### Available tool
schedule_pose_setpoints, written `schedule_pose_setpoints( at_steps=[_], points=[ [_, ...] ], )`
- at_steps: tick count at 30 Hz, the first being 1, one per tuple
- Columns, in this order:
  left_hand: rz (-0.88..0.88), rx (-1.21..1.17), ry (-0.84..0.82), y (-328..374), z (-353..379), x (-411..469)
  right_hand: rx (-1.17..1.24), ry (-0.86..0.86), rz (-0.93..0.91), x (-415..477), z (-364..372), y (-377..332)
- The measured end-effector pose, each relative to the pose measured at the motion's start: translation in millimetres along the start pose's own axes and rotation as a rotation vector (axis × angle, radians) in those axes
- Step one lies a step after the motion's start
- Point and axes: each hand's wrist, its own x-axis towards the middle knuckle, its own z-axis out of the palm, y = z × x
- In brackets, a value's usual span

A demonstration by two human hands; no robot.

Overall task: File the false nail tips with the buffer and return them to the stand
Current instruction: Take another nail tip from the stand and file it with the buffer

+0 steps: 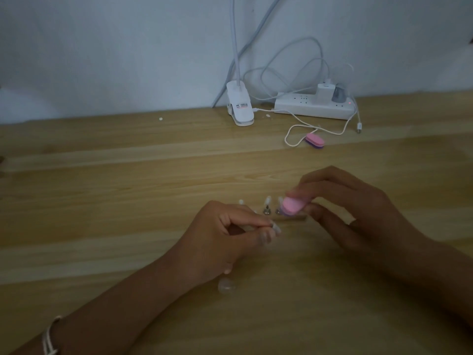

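My left hand [225, 237] pinches a small pale false nail tip [276, 228] between thumb and fingers, low over the wooden table. My right hand [355, 208] grips a pink buffer block [294, 204] with a purple underside, a little above and to the right of the tip, not touching it. Behind both hands stands the nail stand [294, 218], a low bar with metal pegs; two upright nail tips [267, 201] show on it, and a third peeks over my left knuckles. The rest of the stand is hidden by my hands.
A second pink buffer [314, 140] lies farther back beside a looped white cable [294, 129]. A white power strip [313, 106] with plugs and a white clip lamp base [240, 106] stand by the wall. A small clear object [226, 286] lies under my left wrist.
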Motion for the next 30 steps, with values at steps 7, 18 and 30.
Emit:
schedule_pose_setpoints(
  at_steps=[7,18,30],
  points=[
    [-0.028,0.056,0.021,0,0,-1,-0.012,-0.05,-0.05,-3,5,4],
    [0.039,0.039,0.064,1,2,-4,-0.132,0.035,-0.096,-4,5,2],
    [0.097,0.027,0.243,7,5,-5,-0.041,0.103,-0.094,-6,25,-11]
  ],
)
